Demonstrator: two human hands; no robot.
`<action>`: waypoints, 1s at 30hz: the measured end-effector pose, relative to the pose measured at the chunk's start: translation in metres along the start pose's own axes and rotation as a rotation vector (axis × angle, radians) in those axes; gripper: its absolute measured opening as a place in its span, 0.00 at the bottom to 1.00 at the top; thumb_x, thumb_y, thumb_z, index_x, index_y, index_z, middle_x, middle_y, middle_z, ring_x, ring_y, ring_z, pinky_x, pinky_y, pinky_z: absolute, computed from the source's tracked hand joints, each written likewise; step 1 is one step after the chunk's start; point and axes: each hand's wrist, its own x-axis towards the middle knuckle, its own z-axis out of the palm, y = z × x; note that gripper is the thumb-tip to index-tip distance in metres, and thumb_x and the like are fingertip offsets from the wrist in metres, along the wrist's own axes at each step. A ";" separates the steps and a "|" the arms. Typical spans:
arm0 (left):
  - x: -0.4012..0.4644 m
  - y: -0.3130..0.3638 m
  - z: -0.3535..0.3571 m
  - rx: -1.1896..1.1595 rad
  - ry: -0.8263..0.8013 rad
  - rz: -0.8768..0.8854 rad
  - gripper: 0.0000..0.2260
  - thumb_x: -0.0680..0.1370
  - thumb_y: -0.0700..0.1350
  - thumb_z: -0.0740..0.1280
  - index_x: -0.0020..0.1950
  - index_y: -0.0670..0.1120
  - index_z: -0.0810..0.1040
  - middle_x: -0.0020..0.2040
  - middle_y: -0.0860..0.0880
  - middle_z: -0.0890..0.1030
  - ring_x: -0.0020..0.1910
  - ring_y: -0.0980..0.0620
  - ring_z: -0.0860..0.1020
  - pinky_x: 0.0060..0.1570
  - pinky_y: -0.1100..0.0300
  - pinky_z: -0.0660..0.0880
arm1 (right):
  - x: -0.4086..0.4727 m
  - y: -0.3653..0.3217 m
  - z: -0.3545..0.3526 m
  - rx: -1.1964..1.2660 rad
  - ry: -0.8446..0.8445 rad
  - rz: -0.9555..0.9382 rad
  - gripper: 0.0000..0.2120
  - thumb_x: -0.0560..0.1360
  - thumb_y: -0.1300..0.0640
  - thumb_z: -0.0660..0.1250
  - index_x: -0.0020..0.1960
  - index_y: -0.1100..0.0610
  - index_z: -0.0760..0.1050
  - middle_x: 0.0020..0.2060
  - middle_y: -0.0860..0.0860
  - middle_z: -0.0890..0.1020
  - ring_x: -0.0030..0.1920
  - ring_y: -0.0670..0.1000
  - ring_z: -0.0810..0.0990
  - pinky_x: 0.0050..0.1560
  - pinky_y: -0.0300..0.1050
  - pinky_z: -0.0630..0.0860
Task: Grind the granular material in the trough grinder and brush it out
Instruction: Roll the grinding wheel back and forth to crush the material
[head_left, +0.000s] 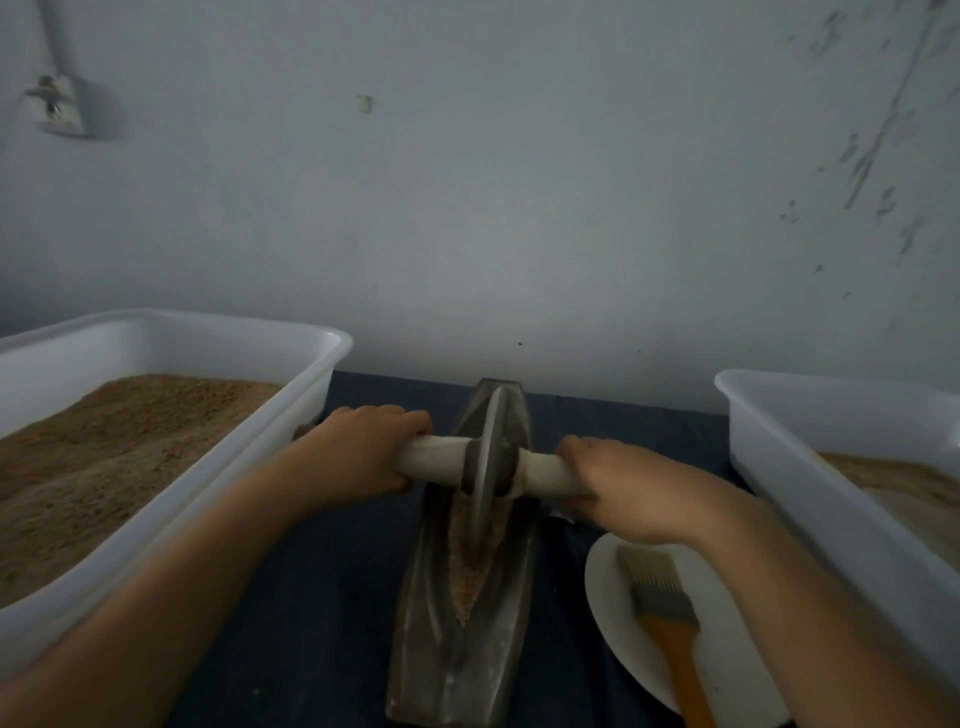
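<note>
Head view: metal disc wheel (485, 467) upright in coarse brown grit (470, 566), boat-shaped trough (457, 649).

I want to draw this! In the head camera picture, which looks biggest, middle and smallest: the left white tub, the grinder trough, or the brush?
1. Left white tub: biggest, though partly cut off by the frame.
2. Grinder trough: middle.
3. Brush: smallest, lying on the white plate.

1. Left tub (171, 467) and right tub (810, 467): cropped by frame edges.
2. Brush (670, 629) handle end and plate (608, 587) near rim: cut off at bottom edge.
3. Handle (431, 457) outer ends: concealed under gripping left hand (358, 452) and right hand (618, 483).
</note>
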 end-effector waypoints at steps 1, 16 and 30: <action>-0.006 0.003 -0.006 -0.022 -0.059 0.024 0.13 0.74 0.49 0.69 0.55 0.57 0.68 0.49 0.57 0.73 0.48 0.58 0.73 0.48 0.64 0.66 | -0.006 -0.004 -0.005 0.029 -0.083 -0.007 0.10 0.78 0.52 0.62 0.54 0.56 0.65 0.51 0.53 0.74 0.47 0.50 0.72 0.39 0.43 0.65; 0.007 0.000 0.022 0.223 0.230 -0.068 0.16 0.78 0.53 0.61 0.64 0.54 0.63 0.59 0.53 0.70 0.58 0.53 0.70 0.58 0.57 0.65 | 0.019 0.009 0.019 -0.069 0.314 0.055 0.15 0.77 0.58 0.61 0.63 0.55 0.68 0.57 0.52 0.74 0.55 0.52 0.73 0.50 0.45 0.66; -0.014 0.009 -0.012 0.045 -0.174 0.041 0.13 0.78 0.53 0.63 0.59 0.56 0.64 0.54 0.57 0.71 0.54 0.57 0.71 0.56 0.61 0.65 | -0.006 0.000 -0.006 -0.002 -0.106 -0.018 0.09 0.77 0.52 0.63 0.52 0.54 0.65 0.49 0.51 0.74 0.47 0.50 0.73 0.40 0.44 0.65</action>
